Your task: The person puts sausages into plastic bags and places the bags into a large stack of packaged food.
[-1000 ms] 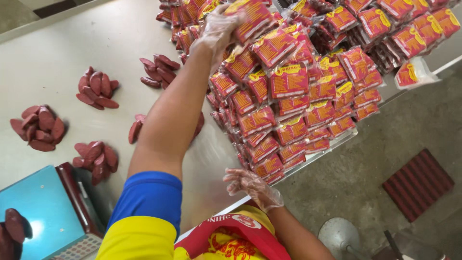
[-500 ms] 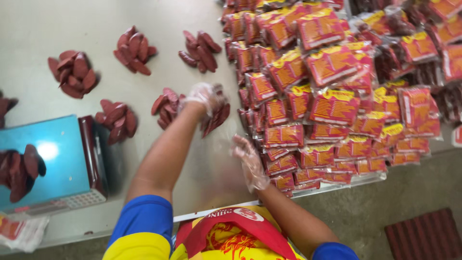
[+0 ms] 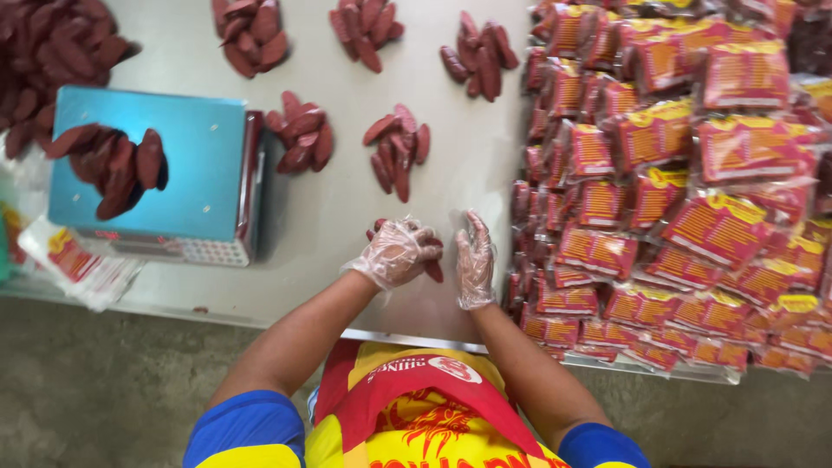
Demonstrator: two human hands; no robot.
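Note:
Both my hands wear thin clear plastic gloves. My left hand [image 3: 397, 251] is closed over a small pile of dark red sausages [image 3: 431, 267] near the front edge of the steel table [image 3: 347, 208]. Right beside it, my right hand [image 3: 475, 258] stands with fingers straight and apart, its palm facing the pile, empty. Just to the right of that hand lies a big heap of red and yellow sausage packets [image 3: 676, 199].
A blue weighing scale [image 3: 156, 165] with several sausages on it stands at the left. Small sausage piles [image 3: 399, 152] dot the table behind my hands. A large loose heap [image 3: 52, 43] fills the far left corner, and empty printed bags [image 3: 78, 260] lie by the scale.
My left hand drew back from the far packets to the near edge and closed on a sausage pile. My right hand rose onto the table beside it. The view swung left.

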